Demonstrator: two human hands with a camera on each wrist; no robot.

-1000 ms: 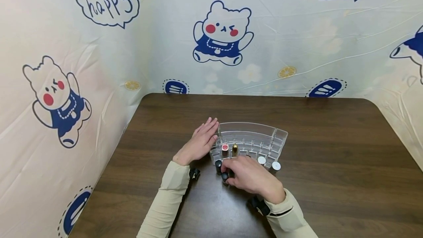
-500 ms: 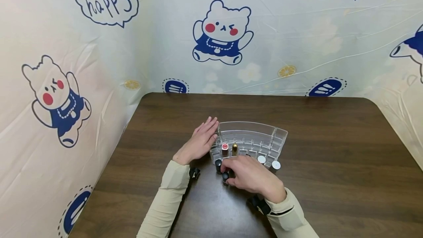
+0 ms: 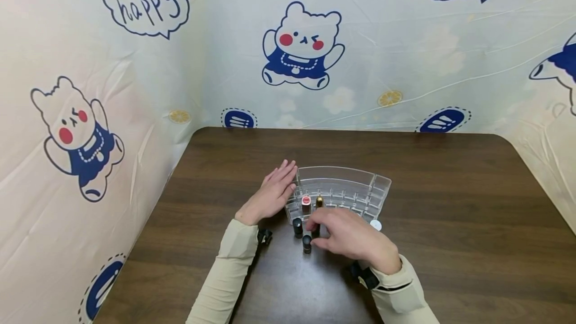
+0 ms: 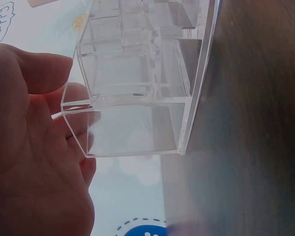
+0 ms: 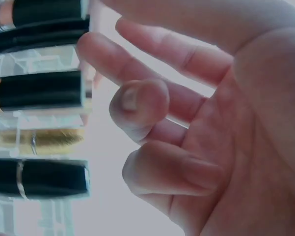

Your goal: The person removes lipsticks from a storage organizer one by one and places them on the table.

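Observation:
My left hand point(image 3: 270, 196) lies along the left end of a clear acrylic organizer point(image 3: 337, 172), its fingers out straight and touching it. In the left wrist view the fingertips show through the transparent wall point(image 4: 132, 130). My right hand point(image 3: 351, 234) hovers over the organizer's front edge, fingers loosely bent and parted, with nothing between them. Just off its thumb stands a short black lipstick point(image 3: 307, 244) upright on the table. Another black lipstick point(image 3: 297, 227) stands behind it to the left. A third dark tube point(image 3: 316, 231) is partly hidden by the fingers.
A red-topped lipstick point(image 3: 306, 205) and a gold lipstick point(image 3: 319, 202) stand in organizer slots. At the right a white-topped tube point(image 3: 375, 225) shows past my hand. Brown wooden table point(image 3: 450, 204) surrounds these; a printed curtain point(image 3: 360, 14) hangs behind.
My right hand has let go of the short black lipstick and drawn slightly right; the lipstick stays upright. One white-topped tube is now covered by the hand. The left hand has not moved.

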